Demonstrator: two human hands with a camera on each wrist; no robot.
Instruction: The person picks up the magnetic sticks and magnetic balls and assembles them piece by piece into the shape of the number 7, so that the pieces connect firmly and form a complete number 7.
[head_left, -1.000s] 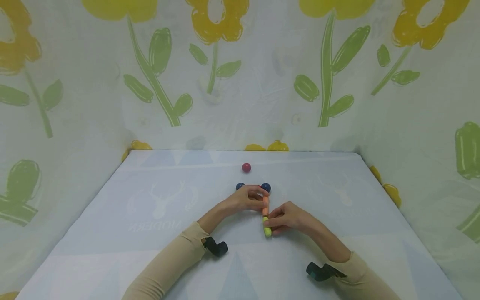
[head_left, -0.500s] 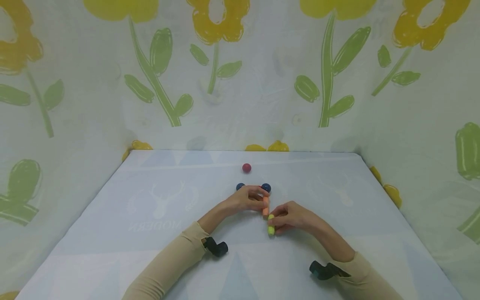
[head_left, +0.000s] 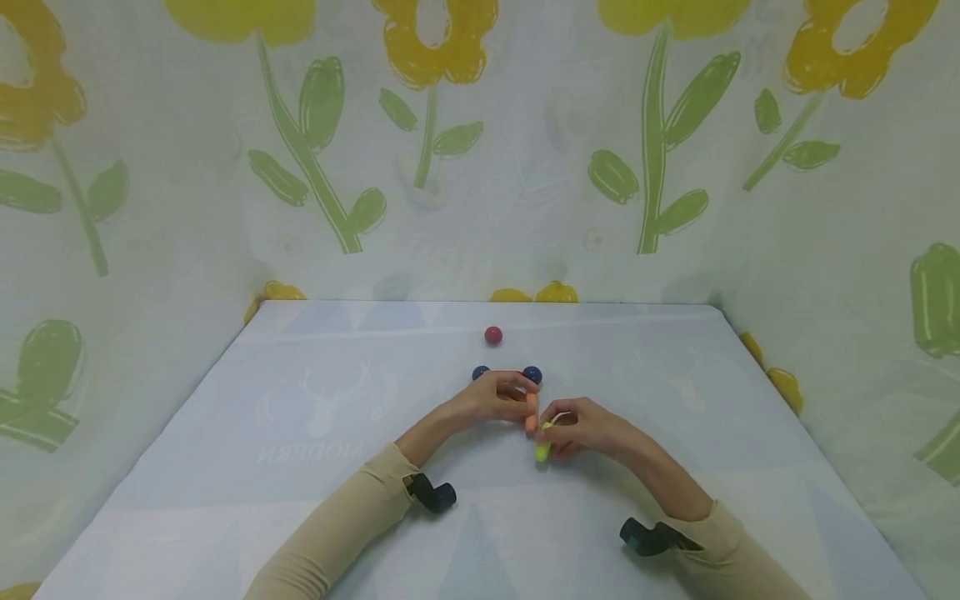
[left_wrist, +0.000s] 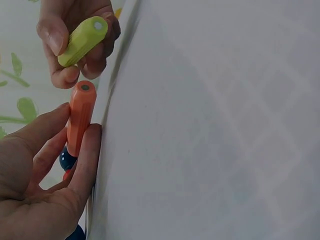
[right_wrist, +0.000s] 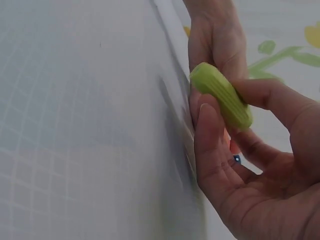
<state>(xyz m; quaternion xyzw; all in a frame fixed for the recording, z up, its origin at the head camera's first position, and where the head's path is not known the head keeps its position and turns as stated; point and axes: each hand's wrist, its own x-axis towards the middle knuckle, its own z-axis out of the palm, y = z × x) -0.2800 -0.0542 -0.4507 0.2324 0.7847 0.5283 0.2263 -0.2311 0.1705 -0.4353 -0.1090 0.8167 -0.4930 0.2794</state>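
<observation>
My left hand (head_left: 489,398) pinches an orange magnetic building rod (left_wrist: 81,116) between thumb and fingers. The rod's far end meets a blue ball (head_left: 532,374), and its near end shows a small dark disc. A yellow-green magnetic rod (right_wrist: 221,93) is pinched by my right hand (head_left: 588,427), just right of the orange rod's near end. It sits tilted there, apart from the orange rod, with a pale metal disc at one end in the left wrist view. Behind my left fingers, a red rod (head_left: 510,371) runs to a second blue ball (head_left: 480,372), partly hidden.
A loose red ball (head_left: 492,335) lies farther back on the pale patterned table (head_left: 315,467). Flower-printed cloth (head_left: 525,200) hangs behind the table and along both sides. A small black camera (head_left: 435,495) is strapped at each wrist.
The yellow-green rod was end to end with the orange rod; my right hand has drawn it off to the right and tilted it. My left hand stays in place.
</observation>
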